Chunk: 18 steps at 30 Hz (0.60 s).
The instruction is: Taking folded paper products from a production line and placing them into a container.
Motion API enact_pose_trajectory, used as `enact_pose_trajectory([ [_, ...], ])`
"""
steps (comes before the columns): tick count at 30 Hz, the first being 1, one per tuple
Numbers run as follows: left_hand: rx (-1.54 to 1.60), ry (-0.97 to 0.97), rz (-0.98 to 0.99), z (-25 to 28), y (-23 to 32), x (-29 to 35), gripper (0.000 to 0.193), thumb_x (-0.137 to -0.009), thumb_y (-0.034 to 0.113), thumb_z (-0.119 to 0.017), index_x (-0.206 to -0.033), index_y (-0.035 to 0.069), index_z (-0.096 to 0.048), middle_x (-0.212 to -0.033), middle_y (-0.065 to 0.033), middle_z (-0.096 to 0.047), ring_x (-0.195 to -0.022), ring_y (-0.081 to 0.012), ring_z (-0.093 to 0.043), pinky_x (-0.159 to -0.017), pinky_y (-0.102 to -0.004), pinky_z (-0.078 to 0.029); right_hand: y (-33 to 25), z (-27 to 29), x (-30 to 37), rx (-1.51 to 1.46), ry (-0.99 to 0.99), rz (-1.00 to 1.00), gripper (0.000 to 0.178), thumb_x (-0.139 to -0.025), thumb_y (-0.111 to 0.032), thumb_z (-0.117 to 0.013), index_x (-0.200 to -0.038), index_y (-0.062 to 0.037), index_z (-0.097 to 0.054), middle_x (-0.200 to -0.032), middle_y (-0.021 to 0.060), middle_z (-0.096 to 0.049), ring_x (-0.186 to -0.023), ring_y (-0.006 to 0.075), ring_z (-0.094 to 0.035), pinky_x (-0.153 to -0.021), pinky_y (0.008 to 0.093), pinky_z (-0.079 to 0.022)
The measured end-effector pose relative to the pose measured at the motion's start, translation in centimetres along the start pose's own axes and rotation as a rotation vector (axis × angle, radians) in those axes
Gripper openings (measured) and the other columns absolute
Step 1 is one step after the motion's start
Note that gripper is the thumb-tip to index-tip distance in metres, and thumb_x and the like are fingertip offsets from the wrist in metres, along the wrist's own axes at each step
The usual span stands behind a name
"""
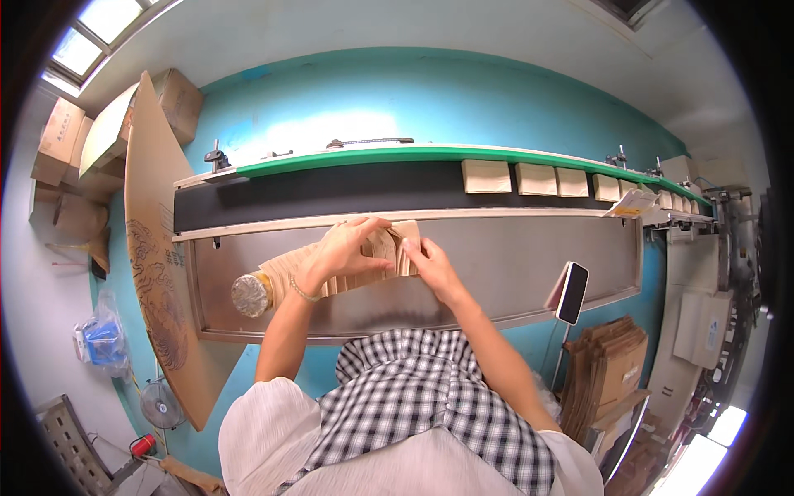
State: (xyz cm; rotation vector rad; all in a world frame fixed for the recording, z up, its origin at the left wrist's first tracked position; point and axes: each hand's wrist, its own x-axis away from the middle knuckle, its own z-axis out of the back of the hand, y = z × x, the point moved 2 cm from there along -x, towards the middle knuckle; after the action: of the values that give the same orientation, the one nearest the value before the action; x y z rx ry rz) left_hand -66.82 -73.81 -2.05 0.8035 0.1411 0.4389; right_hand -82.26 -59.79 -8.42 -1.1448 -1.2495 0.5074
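Observation:
On the metal tabletop stands a slanting row of folded brown papers, packed on edge; whether they are napkins or flat bags I cannot tell. A round, clear-wrapped jar-like thing touches the row's left end. My left hand, with a beaded bracelet on its wrist, curls over the row, thumb and fingers around several papers that fan apart under it. At the right end, my right hand grips the last papers between thumb and fingers. Parts of the row are hidden by my left hand.
A black conveyor belt with a green rail runs behind the metal table, carrying several folded brown packets. A phone on a stand rises at the right front. A large cardboard sheet leans at the left; flattened cartons stand at lower right.

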Motion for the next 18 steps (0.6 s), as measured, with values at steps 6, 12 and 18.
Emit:
enact_pose_trajectory([
  [6, 0.027, 0.045, 0.058, 0.0, 0.5, 0.2, 0.075, -0.070, 0.044, -0.086, -0.130, 0.010, -0.056, -0.121, -0.0179, -0.065, -0.111, -0.0378, -0.063, -0.092, -0.0427, -0.052, -2.5, 1.9, -0.8, 0.362, -0.221, -0.071, 0.043, -0.096, -0.040, -0.063, -0.114, -0.0003, -0.062, -0.091, 0.0071, -0.070, -0.073, 0.0156, -0.067, -0.065, 0.0305, -0.053],
  [12, -0.038, -0.021, 0.112, -0.3, -0.1, -0.1, 0.072, -0.070, 0.047, -0.085, -0.124, 0.007, -0.057, -0.117, -0.0172, -0.066, -0.109, -0.0361, -0.064, -0.090, -0.0434, -0.053, -1.6, 0.9, -1.7, 0.770, -0.080, -0.017, 0.036, -0.091, -0.031, -0.068, -0.106, 0.0011, -0.066, -0.093, 0.0087, -0.072, -0.080, 0.0158, -0.068, -0.070, 0.0324, -0.055],
  [18, 0.013, -0.022, 0.173, 0.3, 0.4, 0.0, 0.076, -0.069, 0.050, -0.084, -0.126, 0.006, -0.057, -0.117, -0.0169, -0.066, -0.109, -0.0361, -0.063, -0.091, -0.0437, -0.052, -2.6, 3.9, -4.9, -0.351, 0.123, -0.059, 0.038, -0.096, -0.030, -0.065, -0.118, 0.0010, -0.058, -0.095, 0.0104, -0.069, -0.079, 0.0172, -0.069, -0.069, 0.0325, -0.058],
])
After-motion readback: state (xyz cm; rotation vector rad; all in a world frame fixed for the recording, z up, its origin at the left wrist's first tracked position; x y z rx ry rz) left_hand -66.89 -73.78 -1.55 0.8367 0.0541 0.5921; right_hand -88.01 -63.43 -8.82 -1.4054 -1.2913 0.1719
